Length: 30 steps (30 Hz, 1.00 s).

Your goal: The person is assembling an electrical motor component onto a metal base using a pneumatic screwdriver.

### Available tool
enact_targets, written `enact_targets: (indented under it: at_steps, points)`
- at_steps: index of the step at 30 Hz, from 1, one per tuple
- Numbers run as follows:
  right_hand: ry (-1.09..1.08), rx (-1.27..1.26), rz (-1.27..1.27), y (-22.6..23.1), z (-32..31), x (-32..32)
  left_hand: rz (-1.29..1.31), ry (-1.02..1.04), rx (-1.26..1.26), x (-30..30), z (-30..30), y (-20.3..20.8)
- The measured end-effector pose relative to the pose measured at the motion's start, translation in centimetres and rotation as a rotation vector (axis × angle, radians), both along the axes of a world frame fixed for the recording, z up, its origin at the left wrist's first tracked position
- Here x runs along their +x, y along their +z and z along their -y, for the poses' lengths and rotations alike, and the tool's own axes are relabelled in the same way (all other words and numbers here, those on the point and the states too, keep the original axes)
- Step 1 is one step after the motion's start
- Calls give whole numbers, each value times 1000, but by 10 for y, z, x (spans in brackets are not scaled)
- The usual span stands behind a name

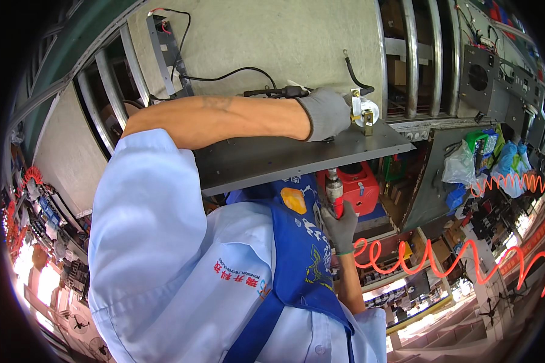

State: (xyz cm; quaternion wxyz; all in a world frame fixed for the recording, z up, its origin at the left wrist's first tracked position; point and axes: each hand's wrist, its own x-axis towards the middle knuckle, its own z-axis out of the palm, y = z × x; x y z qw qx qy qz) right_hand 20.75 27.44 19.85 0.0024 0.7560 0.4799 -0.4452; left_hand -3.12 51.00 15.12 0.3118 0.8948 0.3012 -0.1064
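A dark grey metal plate (297, 158) lies across the front of the bench. On it, towards its right end, sits a white round part (370, 111) with brass-coloured tabs. My left hand (330, 115), in a grey glove, reaches across and is closed at this part; its fingertips are mostly hidden. Below the plate's front edge, my gloved right hand (339, 227) is wrapped round an air wrench (335, 192) with a red grip and silver head. The tool points up, its tip at the plate's underside. A black cable (356, 74) with a metal lug rises behind the round part.
Black wiring (224, 75) runs over the bench top (272, 42) from a grey bracket (165, 51). Metal roller bars (411, 60) flank it. A red case (360, 190) stands under the plate. A red coiled hose (424, 266) hangs at the right, near plastic bags (460, 163).
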Motion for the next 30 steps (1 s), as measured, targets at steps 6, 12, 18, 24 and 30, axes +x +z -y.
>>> enact_targets:
  at_steps: [6, 12, 18, 24, 30]
  points:
    - [-54, 10, -38, -21, 11, 1, 15, 12, 15, -5, -1, 1]
    - [-24, 38, -48, -32, 13, 5, -67, 0, 23, 11, 1, -2]
    - [-57, 156, -81, -40, 14, -7, 1, 16, 43, 5, 4, 2]
    - [-3, 146, -85, -47, 11, -9, -17, 65, 47, 10, 1, 2]
    - [-66, 143, -172, -44, 11, -15, -71, 61, 165, 10, 6, -2]
